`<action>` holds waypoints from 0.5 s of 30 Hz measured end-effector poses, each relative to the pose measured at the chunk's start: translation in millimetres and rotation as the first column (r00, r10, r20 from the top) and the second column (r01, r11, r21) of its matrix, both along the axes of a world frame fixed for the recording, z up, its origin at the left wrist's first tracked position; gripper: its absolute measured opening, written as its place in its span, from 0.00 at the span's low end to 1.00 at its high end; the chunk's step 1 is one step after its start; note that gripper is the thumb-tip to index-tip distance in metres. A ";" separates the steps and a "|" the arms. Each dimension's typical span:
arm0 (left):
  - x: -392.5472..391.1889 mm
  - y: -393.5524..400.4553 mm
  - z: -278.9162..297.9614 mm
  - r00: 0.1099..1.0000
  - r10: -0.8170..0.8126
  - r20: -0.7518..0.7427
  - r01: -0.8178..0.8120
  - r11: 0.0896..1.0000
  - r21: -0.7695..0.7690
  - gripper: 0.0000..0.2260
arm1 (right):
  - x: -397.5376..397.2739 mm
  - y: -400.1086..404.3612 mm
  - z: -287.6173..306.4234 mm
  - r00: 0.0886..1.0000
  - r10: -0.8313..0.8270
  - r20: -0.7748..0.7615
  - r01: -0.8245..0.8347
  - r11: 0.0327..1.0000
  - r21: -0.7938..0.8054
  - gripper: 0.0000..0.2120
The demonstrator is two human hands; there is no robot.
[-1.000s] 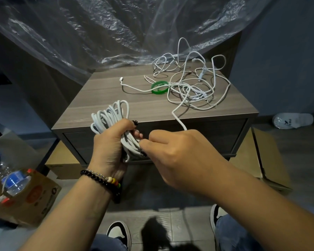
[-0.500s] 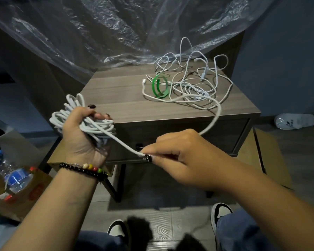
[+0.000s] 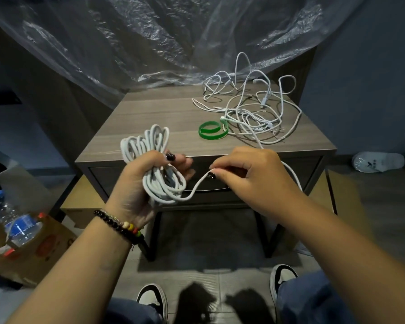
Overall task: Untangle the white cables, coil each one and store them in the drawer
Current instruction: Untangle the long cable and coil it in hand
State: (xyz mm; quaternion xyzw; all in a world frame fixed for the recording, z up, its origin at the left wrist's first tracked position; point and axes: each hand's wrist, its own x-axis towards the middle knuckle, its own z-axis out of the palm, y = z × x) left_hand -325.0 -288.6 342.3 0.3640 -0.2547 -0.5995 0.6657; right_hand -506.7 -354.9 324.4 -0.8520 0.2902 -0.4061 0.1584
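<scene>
My left hand (image 3: 147,183) grips a thick coil of white cable (image 3: 150,148) in front of the wooden nightstand (image 3: 150,127). A loose run of the same cable (image 3: 194,191) sags from the coil to my right hand (image 3: 248,176), which pinches it between thumb and fingertips. From there it passes behind my right hand up onto the top, toward a tangle of white cables (image 3: 250,113) at the back right. The drawer front (image 3: 103,176) below the top edge is closed, partly hidden by both hands.
A green ring-shaped strap (image 3: 211,132) lies on the top beside the tangle. Clear plastic sheeting (image 3: 173,36) hangs behind. A cardboard box (image 3: 45,251) with a water bottle (image 3: 14,225) stands at the lower left. A white slipper (image 3: 379,161) lies on the floor at right.
My left hand brought the coil back toward the middle. My right hand moved up close to it, so the stretched cable now sags. The green strap lies flat and the cable end slid right.
</scene>
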 end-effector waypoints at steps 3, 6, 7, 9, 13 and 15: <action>-4.5 1.1 -2.9 0.992 -0.124 0.023 0.123 0.992 0.043 0.18 | 0.2 1.6 1.7 0.999 -0.006 0.037 0.010 0.995 -0.097 0.06; -11.2 6.5 -2.1 0.969 -0.226 0.099 0.221 0.973 0.059 0.14 | 0.2 3.8 2.6 0.999 0.015 0.048 -0.007 0.987 -0.158 0.05; -13.8 8.3 -1.0 0.962 -0.243 0.123 0.237 0.970 0.060 0.14 | -0.2 4.2 3.0 0.999 0.019 0.051 -0.010 0.986 -0.169 0.05; -17.2 10.1 -0.2 0.960 -0.245 0.136 0.235 0.968 0.087 0.12 | -0.3 4.5 2.8 0.999 0.019 0.049 -0.010 0.984 -0.180 0.05; -15.0 9.3 0.5 0.937 -0.257 0.238 0.226 0.963 0.149 0.11 | -3.3 3.4 5.4 0.999 0.029 0.039 -0.022 0.987 -0.158 0.05; -11.6 8.2 1.8 0.910 -0.256 0.326 0.219 0.965 0.148 0.12 | -7.9 0.9 9.5 0.999 0.045 0.021 -0.041 0.989 -0.144 0.05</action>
